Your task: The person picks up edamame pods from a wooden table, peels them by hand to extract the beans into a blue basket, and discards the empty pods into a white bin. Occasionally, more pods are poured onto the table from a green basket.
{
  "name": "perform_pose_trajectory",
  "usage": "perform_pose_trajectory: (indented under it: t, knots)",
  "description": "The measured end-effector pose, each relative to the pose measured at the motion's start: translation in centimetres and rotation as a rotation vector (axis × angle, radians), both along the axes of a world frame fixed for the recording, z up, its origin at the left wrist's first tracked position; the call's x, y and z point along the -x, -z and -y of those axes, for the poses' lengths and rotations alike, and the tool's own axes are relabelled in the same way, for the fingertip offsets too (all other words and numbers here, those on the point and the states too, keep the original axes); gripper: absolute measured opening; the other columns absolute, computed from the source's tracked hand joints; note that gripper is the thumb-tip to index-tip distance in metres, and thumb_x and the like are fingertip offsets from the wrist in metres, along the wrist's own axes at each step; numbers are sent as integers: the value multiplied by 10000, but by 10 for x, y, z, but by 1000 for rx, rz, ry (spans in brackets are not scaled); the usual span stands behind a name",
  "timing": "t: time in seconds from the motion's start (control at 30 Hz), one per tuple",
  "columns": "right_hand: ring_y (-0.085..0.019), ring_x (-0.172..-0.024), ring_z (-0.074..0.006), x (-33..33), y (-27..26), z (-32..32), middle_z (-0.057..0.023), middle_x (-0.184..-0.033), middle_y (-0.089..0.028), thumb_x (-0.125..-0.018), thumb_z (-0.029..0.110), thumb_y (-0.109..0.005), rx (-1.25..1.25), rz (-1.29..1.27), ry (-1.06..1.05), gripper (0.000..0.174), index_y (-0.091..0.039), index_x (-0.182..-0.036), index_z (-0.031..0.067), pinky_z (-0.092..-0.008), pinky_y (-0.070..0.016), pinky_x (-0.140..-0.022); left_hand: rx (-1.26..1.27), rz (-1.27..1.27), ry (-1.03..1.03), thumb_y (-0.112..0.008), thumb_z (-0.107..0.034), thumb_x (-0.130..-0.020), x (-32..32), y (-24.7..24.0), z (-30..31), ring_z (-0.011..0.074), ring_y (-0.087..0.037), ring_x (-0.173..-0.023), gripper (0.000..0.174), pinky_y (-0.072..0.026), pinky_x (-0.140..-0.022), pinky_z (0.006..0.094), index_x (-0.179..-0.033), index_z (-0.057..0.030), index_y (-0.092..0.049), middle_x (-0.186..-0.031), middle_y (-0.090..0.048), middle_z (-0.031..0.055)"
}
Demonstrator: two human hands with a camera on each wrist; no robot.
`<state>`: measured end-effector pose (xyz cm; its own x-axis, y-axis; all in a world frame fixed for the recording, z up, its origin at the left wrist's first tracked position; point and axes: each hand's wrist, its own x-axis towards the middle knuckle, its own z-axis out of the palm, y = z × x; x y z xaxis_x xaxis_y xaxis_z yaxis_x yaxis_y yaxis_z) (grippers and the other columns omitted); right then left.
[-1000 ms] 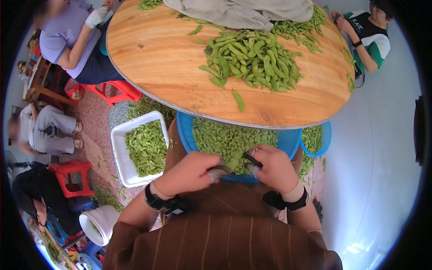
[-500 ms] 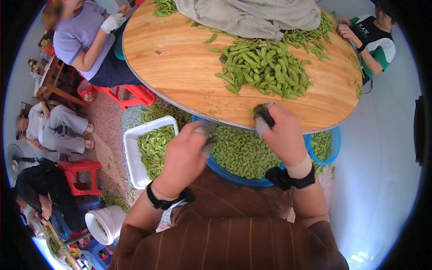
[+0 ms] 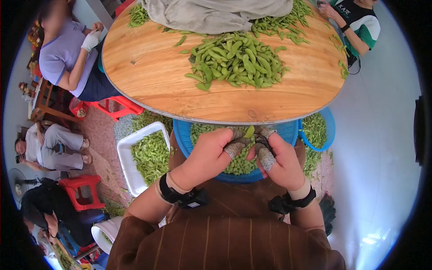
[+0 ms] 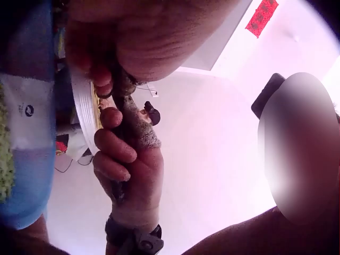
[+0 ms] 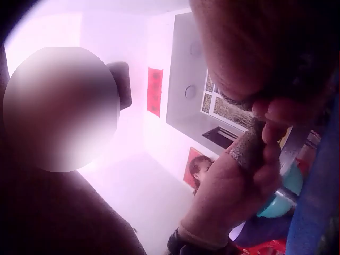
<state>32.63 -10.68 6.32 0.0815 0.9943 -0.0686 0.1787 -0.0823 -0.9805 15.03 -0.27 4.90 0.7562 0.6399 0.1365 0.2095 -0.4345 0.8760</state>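
Note:
Both hands meet over a blue basin (image 3: pixel 182 140) of shelled green beans, just below the table edge in the head view. The left hand (image 3: pixel 211 150) pinches a green pod (image 3: pixel 249 131) between wrapped thumb and finger. Close against it, the right hand (image 3: pixel 281 159) has its wrapped fingers curled round a dark object whose shape is mostly hidden. In the left wrist view the right hand (image 4: pixel 133 164) shows curled fingers with the dark thing running along the palm. The left hand (image 5: pixel 228 186) appears in the right wrist view, its wrapped thumb touching the other hand's fingertips.
Ahead is a round wooden table (image 3: pixel 148 67) with a pod pile (image 3: pixel 238 60) and grey cloth (image 3: pixel 211 15). A white basket (image 3: pixel 130 173) of pods stands left, a smaller blue basket (image 3: pixel 330 130) right. A white bucket (image 3: pixel 101 234) is lower left; other people sit around.
The right hand has come back from the table edge to the left hand over the basin. A pod now shows between the hands, and the single pod near the table's front edge is gone.

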Motion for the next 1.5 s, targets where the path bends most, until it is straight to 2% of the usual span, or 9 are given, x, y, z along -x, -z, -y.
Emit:
perform_pose_trajectory:
  t: [0.43,0.5,0.57,0.8,0.9,1.03,1.1,1.3,1.5]
  knots:
    - [-456,-477,-60,-7,12,-2,5,-709,-556,-885,52,-463,178,-371,-105,277,-519,-1156,59,-212,-377,-422,-417,-96,26,-566,0,-759,3,-2,5,371,-568,-679,79,-459,-609,386,-837,11,-560,-730,-565,179]
    - [-447,-476,-60,-4,0,5,10,-701,-544,-892,65,-464,278,-643,-86,271,-526,-1155,62,-212,-373,-423,767,26,126,-608,-87,-814,7,-4,5,178,-540,-574,140,-448,-547,319,-921,-1,-584,-721,-595,107]
    - [-438,-474,-60,-4,-2,8,15,-692,-531,-899,78,-465,378,-915,-69,265,-534,-1155,64,-212,-369,-423,882,68,122,-631,-97,-806,6,-3,8,150,-524,-563,149,-445,-534,306,-902,3,-575,-704,-589,92]
    - [-483,-512,-56,7,8,5,-1,-741,-577,-909,73,-474,290,-215,-45,278,-520,-1182,51,-201,-417,-433,-572,-220,57,-685,-92,-765,7,12,10,162,-525,-549,177,-448,-525,313,-870,-1,-575,-700,-588,89]
    - [-489,-510,-57,9,13,2,-4,-732,-580,-909,71,-474,265,-210,-30,232,-528,-1133,43,-199,-419,-428,-588,-207,15,-644,-80,-803,8,14,13,178,-520,-543,117,-444,-520,331,-859,-3,-576,-699,-582,96]
    - [-496,-498,-62,10,23,3,-4,-698,-572,-895,51,-479,252,-281,-43,170,-555,-1046,40,-208,-425,-418,103,-52,-18,-586,-75,-858,11,16,16,169,-507,-540,75,-430,-508,318,-853,-2,-570,-701,-585,85]
    - [-488,-499,-51,7,23,8,5,-693,-566,-898,70,-495,279,-407,-57,153,-554,-1036,40,-207,-416,-415,1366,238,8,-521,-55,-898,17,13,12,141,-509,-554,74,-425,-527,270,-863,-11,-569,-710,-587,52]
    - [-573,-545,-207,3,32,2,-89,-703,-599,-801,78,-587,26,186,-6,183,-546,-974,32,-326,-459,-481,627,-86,182,-473,-54,-921,11,20,24,88,-499,-591,120,-417,-561,227,-870,-22,-576,-707,-564,11]
    - [-587,-708,-396,4,45,-3,-195,-752,-585,-712,74,-637,-70,842,57,259,-560,-954,25,-449,-472,-606,743,-141,74,-468,-5,-874,17,19,21,99,-524,-604,144,-441,-567,242,-803,-13,-594,-687,-572,10]
